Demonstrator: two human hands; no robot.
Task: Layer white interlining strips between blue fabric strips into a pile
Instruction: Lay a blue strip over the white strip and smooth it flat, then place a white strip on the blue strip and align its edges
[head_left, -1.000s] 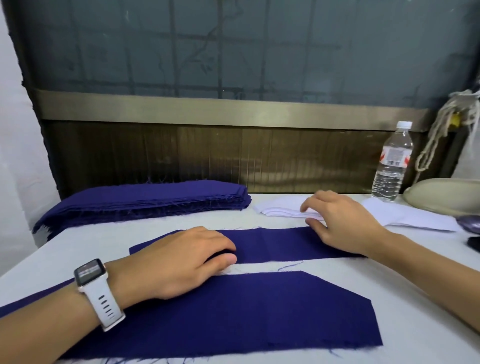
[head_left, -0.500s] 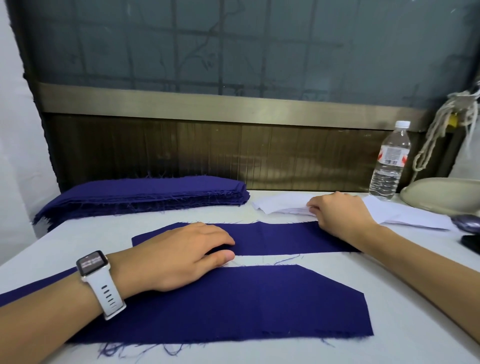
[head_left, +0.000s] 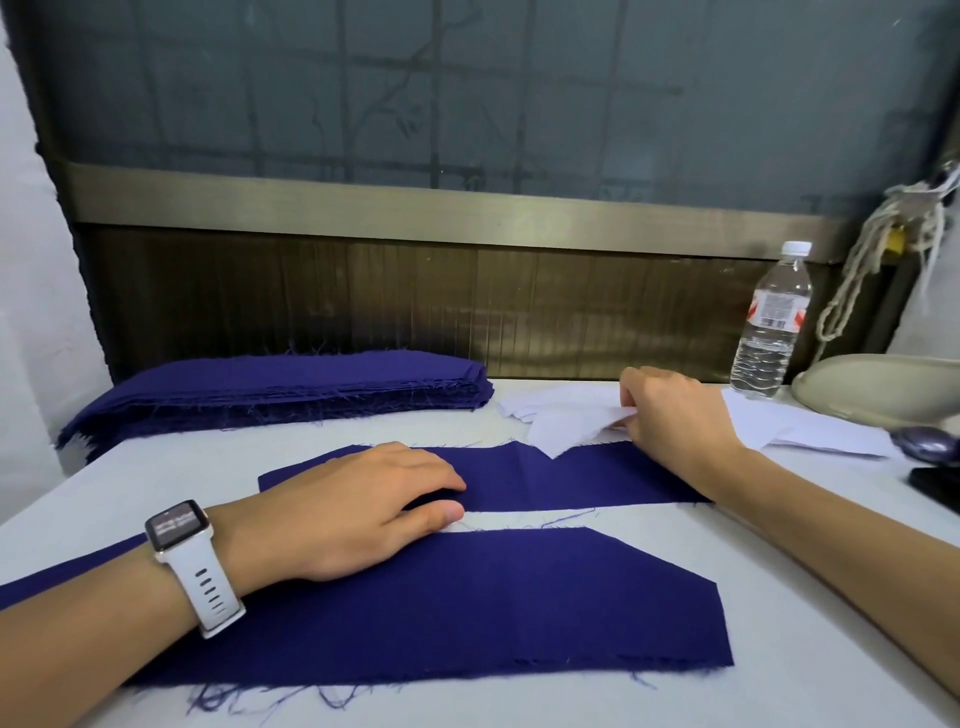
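- A blue strip (head_left: 571, 475) lies flat across the tabletop (head_left: 779, 597). It is long and narrow, with one crease near its middle and frayed edges.
- Just nearer than the strip, across a thin gap of bare tabletop, lies a wider blue piece (head_left: 467, 597). Its right corner is cut on a slant, and loose threads trail from its near edge.
- Beyond the strip, to the left, sits a thick blue stack (head_left: 291, 387) with fraying edges.
- Beyond the strip, to the right, is a white pile (head_left: 550, 400) of thin, loosely fanned sheets. More white sheets show past the right hand.
- One white strip (head_left: 566, 428) is raised off the pile, and its pointed corner droops over the blue strip's far edge.
- The right hand (head_left: 670, 415) is at the strip's far right end. Its fingers are curled, and thumb and fingertips pinch the white strip. The forearm crosses the blue strip's right end.
- The left hand (head_left: 353, 509) lies palm down on the strip's left part, fingers straight and close together. The fingertips rest on the strip and the heel is on the blue piece. A white watch (head_left: 179, 527) is on the wrist.
- A clear bottle (head_left: 771, 322) stands upright beyond the strip's right end.
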